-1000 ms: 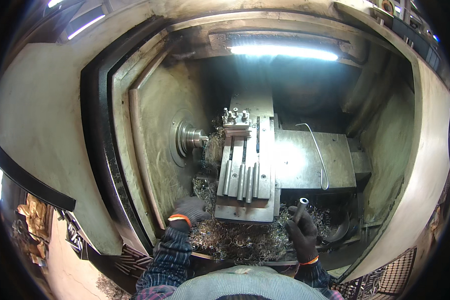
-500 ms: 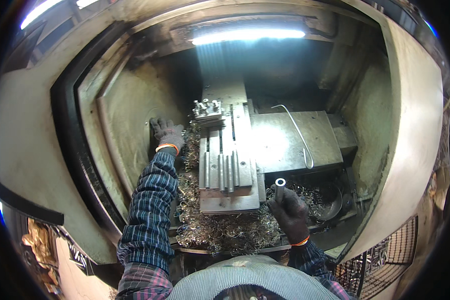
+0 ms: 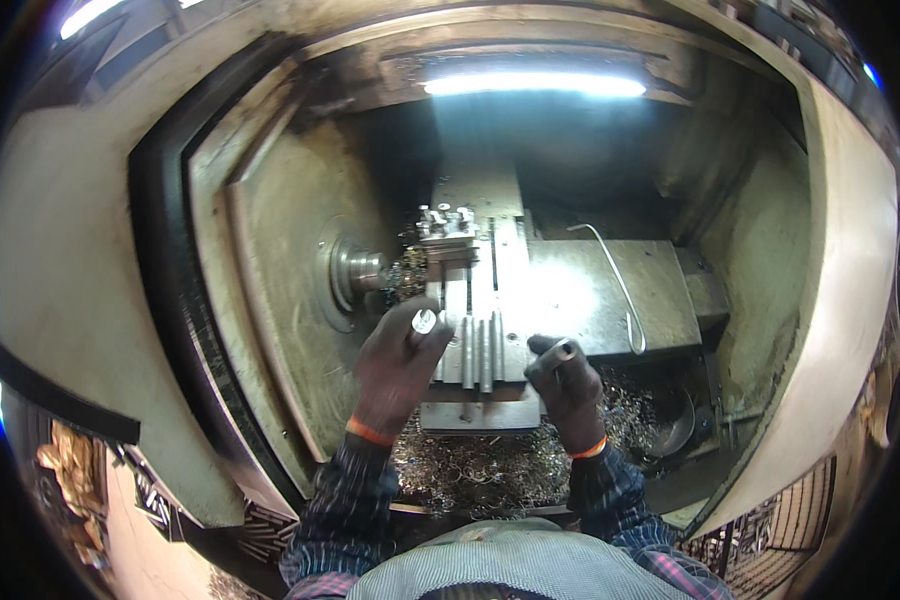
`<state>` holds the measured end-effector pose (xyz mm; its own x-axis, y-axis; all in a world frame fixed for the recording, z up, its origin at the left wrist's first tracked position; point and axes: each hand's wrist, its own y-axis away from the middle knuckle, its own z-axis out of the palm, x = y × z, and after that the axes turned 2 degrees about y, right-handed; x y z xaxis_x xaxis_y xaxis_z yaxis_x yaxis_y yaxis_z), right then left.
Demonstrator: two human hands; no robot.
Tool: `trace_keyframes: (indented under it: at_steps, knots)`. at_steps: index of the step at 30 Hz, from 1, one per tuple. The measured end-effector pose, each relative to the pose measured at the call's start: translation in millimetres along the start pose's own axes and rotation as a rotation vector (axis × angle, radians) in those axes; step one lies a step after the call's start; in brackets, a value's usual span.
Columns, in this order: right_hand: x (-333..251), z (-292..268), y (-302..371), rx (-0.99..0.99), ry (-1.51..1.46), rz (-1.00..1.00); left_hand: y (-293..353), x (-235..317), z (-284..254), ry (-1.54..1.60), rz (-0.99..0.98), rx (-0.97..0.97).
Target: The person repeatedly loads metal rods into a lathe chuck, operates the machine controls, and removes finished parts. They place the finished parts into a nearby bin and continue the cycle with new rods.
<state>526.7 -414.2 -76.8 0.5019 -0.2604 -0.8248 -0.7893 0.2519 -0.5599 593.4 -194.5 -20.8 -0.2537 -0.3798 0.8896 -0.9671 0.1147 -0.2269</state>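
Two gloved hands [image 3: 392,362] each hold a metal piece [image 3: 423,322].

2 gloved grips [image 3: 390,362] [image 3: 574,402], 2 metal pcs [image 3: 424,321] [image 3: 563,353], 1 hooked rod [image 3: 621,284]

I look down and ahead from my own head, through the left of two side-by-side fisheye lenses, onto the machine slide [image 3: 511,285]. It lies near mid-view, close enough that my fingers [image 3: 582,385] overlap its near end; straight edges around it bow outward.

Orange-cuffed gloves [image 3: 395,375], striped sleeves [image 3: 342,515]
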Motion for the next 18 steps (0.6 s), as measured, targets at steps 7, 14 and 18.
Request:
trace_keyframes:
  at_steps: [7, 14, 18]
  knots:
    - [76, 122, -92, -0.199, -0.259, 0.272, 142, 71, -145, -0.100, 0.068, 0.581]
    - [138, 247, -103, 0.150, -0.418, 0.640, 208, 65, -232, -0.434, 0.133, 1.133]
    - [156, 241, -105, 0.148, -0.810, 0.978, 200, 37, -263, -0.061, 0.015, 1.015]
